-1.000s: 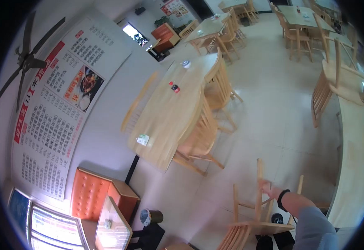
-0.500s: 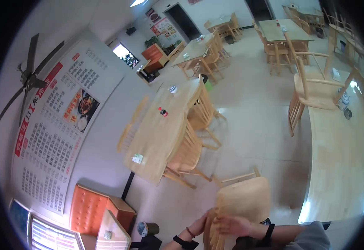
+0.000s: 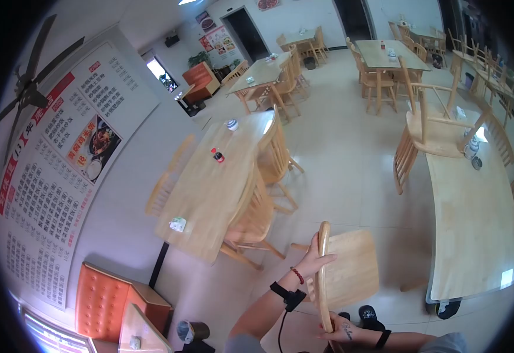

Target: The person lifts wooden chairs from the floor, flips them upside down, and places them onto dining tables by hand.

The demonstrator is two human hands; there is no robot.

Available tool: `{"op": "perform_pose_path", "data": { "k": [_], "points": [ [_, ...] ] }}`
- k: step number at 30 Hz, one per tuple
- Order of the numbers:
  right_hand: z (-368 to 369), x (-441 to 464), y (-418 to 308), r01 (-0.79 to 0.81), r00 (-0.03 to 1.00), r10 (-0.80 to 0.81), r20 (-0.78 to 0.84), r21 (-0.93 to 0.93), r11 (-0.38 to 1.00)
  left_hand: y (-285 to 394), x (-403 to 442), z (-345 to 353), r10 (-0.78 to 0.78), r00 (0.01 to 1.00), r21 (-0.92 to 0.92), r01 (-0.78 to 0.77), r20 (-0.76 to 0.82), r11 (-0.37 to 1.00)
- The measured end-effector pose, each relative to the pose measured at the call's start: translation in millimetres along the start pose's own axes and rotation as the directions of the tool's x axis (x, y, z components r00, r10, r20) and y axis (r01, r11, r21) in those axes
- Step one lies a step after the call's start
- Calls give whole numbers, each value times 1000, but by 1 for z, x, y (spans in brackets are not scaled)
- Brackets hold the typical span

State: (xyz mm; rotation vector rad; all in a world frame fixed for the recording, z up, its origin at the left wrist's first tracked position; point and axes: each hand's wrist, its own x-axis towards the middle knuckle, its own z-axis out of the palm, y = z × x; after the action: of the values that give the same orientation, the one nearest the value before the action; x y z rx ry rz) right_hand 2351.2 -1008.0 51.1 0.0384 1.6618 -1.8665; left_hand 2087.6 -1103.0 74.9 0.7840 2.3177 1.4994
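A light wooden chair (image 3: 353, 267) stands on the floor in front of me, its curved backrest toward me. My left hand (image 3: 313, 260), below a red bead bracelet, is closed around the upper part of the backrest's top rail, thumb across it. Near the other end of that rail, my right hand (image 3: 338, 330) is closed on the wood, its fingers partly hidden. Black shoes (image 3: 370, 316) show beside the seat. To the right is a long wooden table (image 3: 473, 235) with an upturned chair (image 3: 442, 126) resting on its far part.
On the left stands another wooden table (image 3: 201, 194) with a sauce bottle (image 3: 217, 155), a napkin pack (image 3: 177, 224) and chairs along its sides. A bin (image 3: 193, 331) sits near an orange bench (image 3: 107, 303). More tables and chairs fill the back.
My left hand has moved up along the chair's top rail and my right hand down to its near end, so the hands are farther apart. The view has shifted slightly right.
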Motion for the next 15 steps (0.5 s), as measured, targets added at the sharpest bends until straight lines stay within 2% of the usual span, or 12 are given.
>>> {"op": "perform_pose_path", "data": {
  "k": [2,4,6,7,8,9,10,11,12,13,15],
  "points": [
    [-9,-13,1,-13,1000,15,-16,124,992,-3,6,11,-110,993,-9,111,44,994],
    [-9,-23,8,293,950,-289,-118,12,956,43,19,14,-420,891,-99,439,171,893],
    [-14,-54,0,272,949,-265,-170,20,962,40,30,40,-342,928,-383,373,148,845],
    [-30,-67,-12,136,984,-125,-125,87,987,63,39,54,-345,929,-406,369,135,836],
    [-42,-79,-19,124,977,-108,-182,80,989,87,50,69,-343,934,-433,351,99,830],
    [-63,-88,-25,121,967,-108,-229,44,992,91,69,83,-290,947,-423,322,139,847],
    [-83,-97,-24,131,953,-106,-283,71,989,96,90,98,-219,962,-420,268,163,867],
    [-100,-106,-23,144,938,-107,-329,92,985,98,107,122,-211,967,-415,253,143,874],
    [-122,-116,-20,157,923,-142,-357,15,987,100,125,148,-200,973,-408,231,118,883],
    [-135,-132,-26,183,902,-115,-417,127,975,111,138,171,-180,980,-401,200,89,894],
    [-161,-158,-24,206,840,-228,-493,-101,973,145,150,213,-221,962,-518,272,159,811]
  ]
}}
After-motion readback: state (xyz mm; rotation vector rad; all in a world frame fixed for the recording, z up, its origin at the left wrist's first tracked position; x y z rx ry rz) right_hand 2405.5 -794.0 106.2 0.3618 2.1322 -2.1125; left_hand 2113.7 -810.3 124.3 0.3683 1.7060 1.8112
